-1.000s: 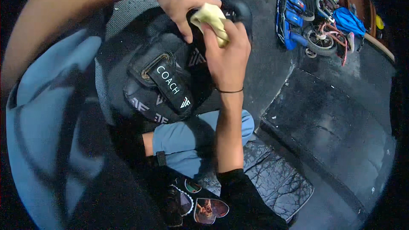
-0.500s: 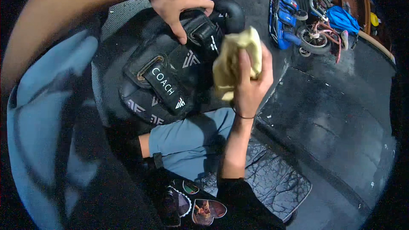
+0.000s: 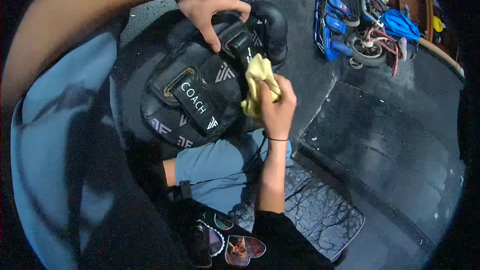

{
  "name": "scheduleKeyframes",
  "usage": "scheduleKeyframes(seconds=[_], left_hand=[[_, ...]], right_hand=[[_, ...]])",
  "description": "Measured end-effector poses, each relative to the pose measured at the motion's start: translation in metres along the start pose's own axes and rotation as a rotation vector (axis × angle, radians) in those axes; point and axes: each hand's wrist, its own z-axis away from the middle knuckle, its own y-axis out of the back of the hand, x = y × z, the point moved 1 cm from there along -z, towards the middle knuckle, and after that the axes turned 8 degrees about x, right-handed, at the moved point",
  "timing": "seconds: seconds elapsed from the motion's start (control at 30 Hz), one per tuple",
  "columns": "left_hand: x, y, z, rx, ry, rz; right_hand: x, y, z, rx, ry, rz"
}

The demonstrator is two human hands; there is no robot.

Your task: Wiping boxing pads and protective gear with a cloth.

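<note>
Leaning against my lap is a black padded body protector (image 3: 227, 97) with pale printed marks, broad straps and worn metal buckles. From above, my left hand (image 3: 210, 7) clasps its upper part, the thumb and a finger spread around the padding; the other fingers are partly hidden. In my right hand (image 3: 277, 107) is a crumpled pale yellow cloth (image 3: 261, 77), pinched under the thumb. The cloth lies against the protector's right side, beside the upper strap. A thick black padded roll (image 3: 275, 32) curves along the protector's top right.
My blue-clad leg (image 3: 220, 155) is below the protector. A dark glossy padded seat (image 3: 320, 210) lies at lower right. Black mats (image 3: 390, 125) cover the floor on the right. Farther back stand a small bike (image 3: 370, 47), a blue bag (image 3: 330, 25) and a blue cloth (image 3: 400, 24).
My right hand has moved left and slightly down, bringing the cloth from in front of the protector's right edge onto its side. The left hand keeps its hold.
</note>
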Motion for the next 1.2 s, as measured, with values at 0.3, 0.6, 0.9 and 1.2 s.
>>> scheduleKeyframes(seconds=[0.3, 0.6, 0.9, 1.2], left_hand=[[0.006, 0.008, 0.001, 0.006, 0.02, 0.08], [0.007, 0.006, 0.006, 0.017, 0.017, 0.038], [-0.012, 0.009, -0.003, 0.373, 0.221, 0.154], [0.02, 0.024, 0.01, 0.467, 0.153, 0.181]], right_hand=[[-0.052, -0.02, -0.059, 0.144, 0.225, -0.202], [0.048, -0.012, 0.003, 0.143, -0.031, -0.01], [0.093, 0.017, 0.013, 0.61, -0.638, -0.621], [-0.041, 0.059, -0.091, 0.306, -0.192, -0.865]])
